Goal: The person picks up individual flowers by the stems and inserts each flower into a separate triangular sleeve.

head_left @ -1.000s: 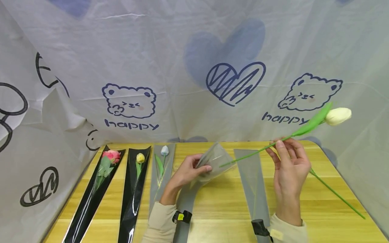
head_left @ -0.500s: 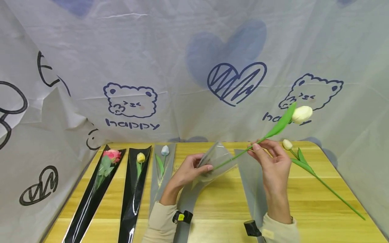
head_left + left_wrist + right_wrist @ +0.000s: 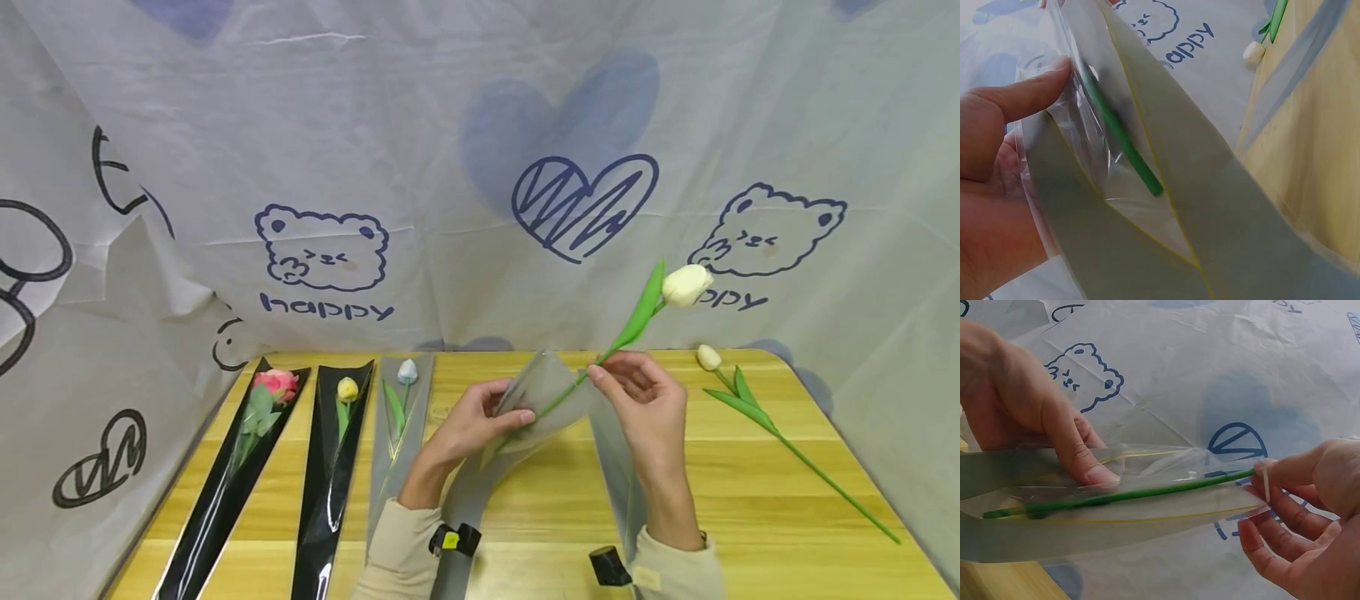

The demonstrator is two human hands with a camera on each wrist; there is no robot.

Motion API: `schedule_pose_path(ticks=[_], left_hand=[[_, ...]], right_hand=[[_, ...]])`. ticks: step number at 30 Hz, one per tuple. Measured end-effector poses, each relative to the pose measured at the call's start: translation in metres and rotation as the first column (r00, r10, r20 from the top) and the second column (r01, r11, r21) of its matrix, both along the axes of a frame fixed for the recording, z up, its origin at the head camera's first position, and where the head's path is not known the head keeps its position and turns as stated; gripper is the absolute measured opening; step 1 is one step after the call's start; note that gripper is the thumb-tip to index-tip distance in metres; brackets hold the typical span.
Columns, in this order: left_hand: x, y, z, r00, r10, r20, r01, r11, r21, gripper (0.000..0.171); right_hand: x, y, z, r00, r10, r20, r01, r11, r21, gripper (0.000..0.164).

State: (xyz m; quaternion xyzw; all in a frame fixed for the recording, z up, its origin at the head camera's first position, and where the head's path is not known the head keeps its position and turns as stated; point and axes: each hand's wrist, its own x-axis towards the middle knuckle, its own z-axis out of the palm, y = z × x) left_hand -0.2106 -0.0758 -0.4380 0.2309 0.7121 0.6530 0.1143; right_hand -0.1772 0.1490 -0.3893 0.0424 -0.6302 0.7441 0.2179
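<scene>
My left hand (image 3: 480, 421) holds a grey flower sleeve (image 3: 461, 508) with a clear front near its mouth, thumb on the front side. In my right hand (image 3: 648, 408), the thumb and fingers pinch the green stem of a white tulip (image 3: 686, 286), just below its leaf. The tulip slants, its bloom up to the right and above the sleeve. Its lower stem (image 3: 1119, 134) lies inside the sleeve, behind the clear film, in the left wrist view. In the right wrist view, the right fingertips are right at the sleeve's mouth.
To the left lie a pink flower (image 3: 276, 386) and a yellow tulip (image 3: 347, 389) in black sleeves, and a pale blue tulip (image 3: 407, 371) in a grey one. Another grey sleeve (image 3: 613, 454) lies flat beside the right forearm. A loose white tulip (image 3: 708, 357) rests at the right.
My right hand has moved left and slightly down with the white tulip, sliding its stem deeper into the sleeve. The loose tulip's bloom has come into sight. My left hand has hardly moved.
</scene>
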Motion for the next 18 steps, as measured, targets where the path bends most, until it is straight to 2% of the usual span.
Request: schedule_pose_path(ticks=[9,15,18], left_hand=[[0.0025,0.004,0.0026,0.999,-0.032,0.025,0.03,0.998,0.06,0.035],[0.003,0.0043,0.0042,0.999,-0.01,0.036,0.009,0.999,0.045,0.036],[0.0021,0.0031,0.004,0.999,0.007,0.047,-0.009,0.999,0.047,0.038]], right_hand=[[0.0012,-0.0018,-0.0011,0.997,0.061,0.042,-0.067,0.986,0.155,0.016],[0.0017,-0.0006,-0.0008,0.995,0.088,0.042,-0.095,0.973,0.208,0.012],[0.0027,0.0024,0.0004,0.991,0.127,0.038,-0.132,0.962,0.237,0.011]])
